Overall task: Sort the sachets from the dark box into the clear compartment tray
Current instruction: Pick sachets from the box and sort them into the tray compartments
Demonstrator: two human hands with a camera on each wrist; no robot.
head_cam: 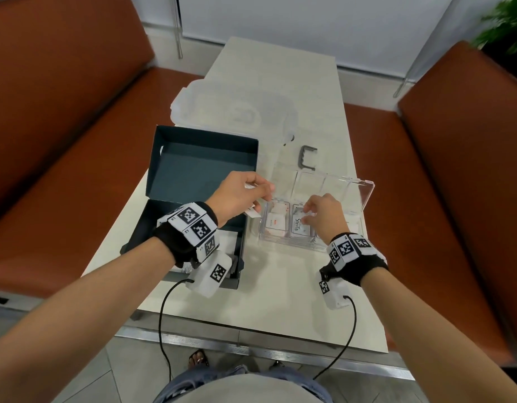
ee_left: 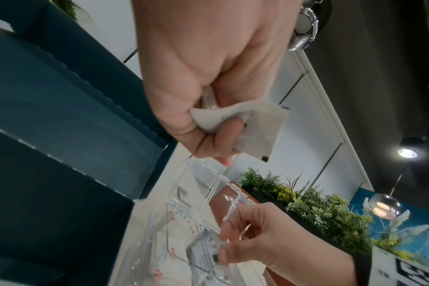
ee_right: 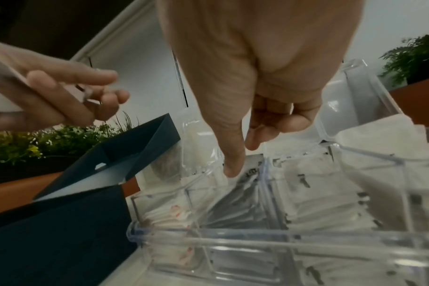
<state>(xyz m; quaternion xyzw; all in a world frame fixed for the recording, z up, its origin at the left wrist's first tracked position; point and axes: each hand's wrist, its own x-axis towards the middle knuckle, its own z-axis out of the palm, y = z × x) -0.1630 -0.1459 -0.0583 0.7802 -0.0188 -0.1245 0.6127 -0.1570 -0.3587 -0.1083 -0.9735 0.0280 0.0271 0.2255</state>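
The dark box [head_cam: 164, 216] lies open at the left, its lid [head_cam: 199, 164] standing behind it and a few white sachets [head_cam: 228, 241] still inside. To its right is the clear compartment tray [head_cam: 283, 243] with its clear lid [head_cam: 356, 190] raised. My left hand [head_cam: 256, 196] hovers over the tray's left edge and grips a white sachet [ee_left: 255, 125]. My right hand [head_cam: 308, 215] reaches into the middle compartment, and its thumb [ee_right: 233, 168] and fingers pinch the top edge of a Stevia sachet [head_cam: 297, 227]. Red-printed sachets [head_cam: 275, 223] fill the left compartment.
A translucent plastic cover [head_cam: 231, 109] lies at the far end of the white table [head_cam: 280, 292], with a small grey handle [head_cam: 307, 157] behind the tray. Orange benches [head_cam: 62, 117] [head_cam: 461, 158] flank the table. Cables hang off its near edge.
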